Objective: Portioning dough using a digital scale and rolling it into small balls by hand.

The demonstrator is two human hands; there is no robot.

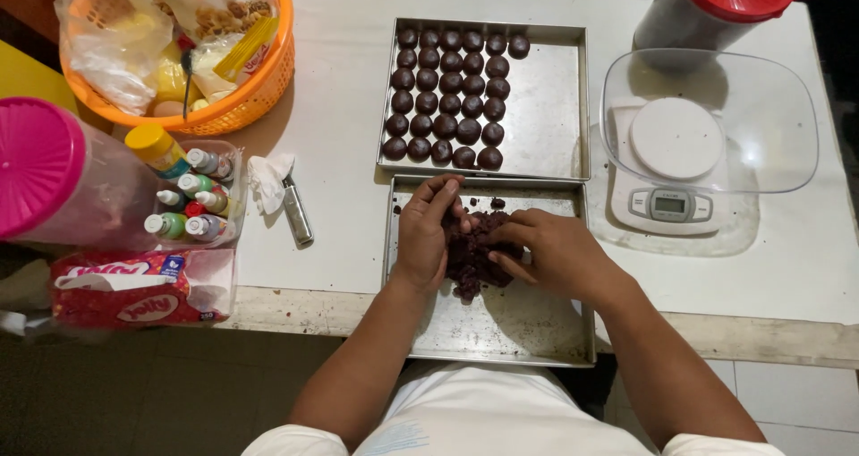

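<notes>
Both the left hand (425,232) and right hand (550,250) press together around a dark brown lump of dough (472,255) on the near metal tray (501,331). The far metal tray (546,107) holds about 27 rolled dark balls (447,98), under half filled; much dough remains.

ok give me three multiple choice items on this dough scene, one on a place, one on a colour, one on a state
1. Where are the rolled dark balls?
A. far tray
B. scale bowl
C. orange basket

2. What colour is the lid of the jar at the left edge?
A. green
B. pink
C. black

3. What is in the clear bowl on the scale?
A. flour
B. dough balls
C. nothing

Answers:
1 A, they sit in rows on the far tray.
2 B, it is bright pink.
3 C, the scale's round plate shows through it.

The left hand and right hand press the dough lump.
</notes>
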